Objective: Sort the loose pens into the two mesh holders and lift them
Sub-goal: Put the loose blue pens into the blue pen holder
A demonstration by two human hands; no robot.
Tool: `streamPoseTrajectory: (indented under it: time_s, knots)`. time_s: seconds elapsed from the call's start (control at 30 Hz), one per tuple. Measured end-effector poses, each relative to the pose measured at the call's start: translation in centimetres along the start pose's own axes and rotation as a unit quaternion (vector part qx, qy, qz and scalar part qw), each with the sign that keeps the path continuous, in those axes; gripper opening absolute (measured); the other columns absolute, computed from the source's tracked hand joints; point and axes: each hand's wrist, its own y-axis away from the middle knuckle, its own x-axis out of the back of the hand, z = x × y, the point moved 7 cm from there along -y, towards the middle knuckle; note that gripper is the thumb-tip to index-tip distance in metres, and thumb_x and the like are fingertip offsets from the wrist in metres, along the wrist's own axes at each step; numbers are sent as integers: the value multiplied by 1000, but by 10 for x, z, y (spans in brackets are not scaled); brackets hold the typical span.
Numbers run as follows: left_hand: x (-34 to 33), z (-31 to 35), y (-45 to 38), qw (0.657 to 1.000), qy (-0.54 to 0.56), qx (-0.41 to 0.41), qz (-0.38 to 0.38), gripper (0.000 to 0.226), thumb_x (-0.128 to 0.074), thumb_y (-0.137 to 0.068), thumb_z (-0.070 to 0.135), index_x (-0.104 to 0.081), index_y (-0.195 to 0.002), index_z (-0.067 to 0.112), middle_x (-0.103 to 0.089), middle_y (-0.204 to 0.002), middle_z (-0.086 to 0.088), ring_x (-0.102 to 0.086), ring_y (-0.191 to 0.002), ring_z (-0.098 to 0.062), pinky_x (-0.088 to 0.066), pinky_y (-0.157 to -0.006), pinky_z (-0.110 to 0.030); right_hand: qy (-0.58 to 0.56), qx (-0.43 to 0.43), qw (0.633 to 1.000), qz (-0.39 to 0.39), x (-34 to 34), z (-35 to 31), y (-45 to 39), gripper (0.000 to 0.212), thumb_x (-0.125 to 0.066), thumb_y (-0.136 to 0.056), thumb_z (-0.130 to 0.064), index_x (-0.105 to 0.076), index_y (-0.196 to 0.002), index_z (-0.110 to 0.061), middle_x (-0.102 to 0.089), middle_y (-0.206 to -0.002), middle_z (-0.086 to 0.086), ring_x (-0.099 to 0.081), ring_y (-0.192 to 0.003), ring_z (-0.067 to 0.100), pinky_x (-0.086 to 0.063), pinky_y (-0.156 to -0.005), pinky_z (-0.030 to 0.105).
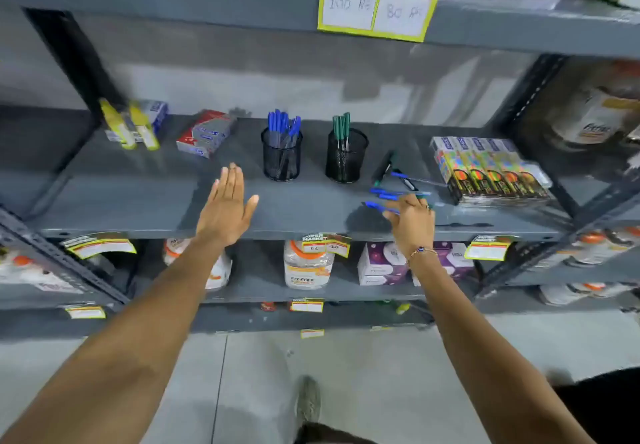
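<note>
Two black mesh holders stand on the grey shelf (166, 201). The left holder (281, 158) has several blue pens upright in it. The right holder (345, 156) has a few green pens. Loose pens lie to the right of the holders: several blue pens (384, 195) and a dark green pen (383, 166). My right hand (412, 222) is at the near end of this pile, fingers pinched on a blue pen (375, 206). My left hand (227, 206) hovers flat with its fingers apart, left of and nearer than the left holder, holding nothing.
A row of colourful boxes (491, 170) lies right of the loose pens. A red and grey box (206, 134) and yellow packs (133, 125) sit at the left. The upper shelf carries a price sign (377, 4). Jars and boxes fill the lower shelf.
</note>
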Motion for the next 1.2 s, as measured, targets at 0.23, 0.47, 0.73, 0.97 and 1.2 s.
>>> streamPoseTrajectory:
  time_s: [0.23,0.47,0.73,0.97,1.2]
  knots:
    - [-17,-29,-39,995,-9,55,-78,66,-16,-100,40,5,-148,0,7,-160,-16,9,-148,-25,2,-121,-38,42,10,996,-74,-24,-2,-30,24,-60,-89,-27,-69,-108,-15,-59,-116,13,-52,-111,35,-44,-91,41]
    - [-25,-47,-47,990,-2,86,-115,62,-17,-100,36,0,-149,2,5,-161,-12,6,-148,-25,1,-121,-38,-161,43,986,-6,11,-51,-52,15,-52,-94,-15,-60,-86,-5,-62,-78,11,-54,-77,33,-45,-67,36]
    - [-23,-47,-43,992,-8,79,-96,62,-15,-100,38,-1,-149,3,4,-161,-11,4,-149,-24,0,-122,-36,-434,-36,898,66,51,-155,-95,22,-42,-97,-15,-52,-78,-9,-61,-72,2,-50,-54,9,-37,-48,9]
    - [-24,-42,-44,996,-17,37,-78,61,-16,-100,38,-4,-150,4,-2,-161,-10,1,-149,-21,-1,-122,-35,-319,5,947,-39,-3,-208,-111,19,-43,-97,-16,-52,-102,1,-68,-90,20,-65,-85,34,-52,-71,33]
    - [-27,-43,-44,996,-17,41,-83,60,-12,-99,37,-1,-150,6,2,-161,-8,3,-149,-19,1,-122,-34,-320,-15,942,96,28,-155,-93,21,-52,-94,-19,-61,-110,-8,-73,-95,12,-68,-85,26,-48,-77,24]
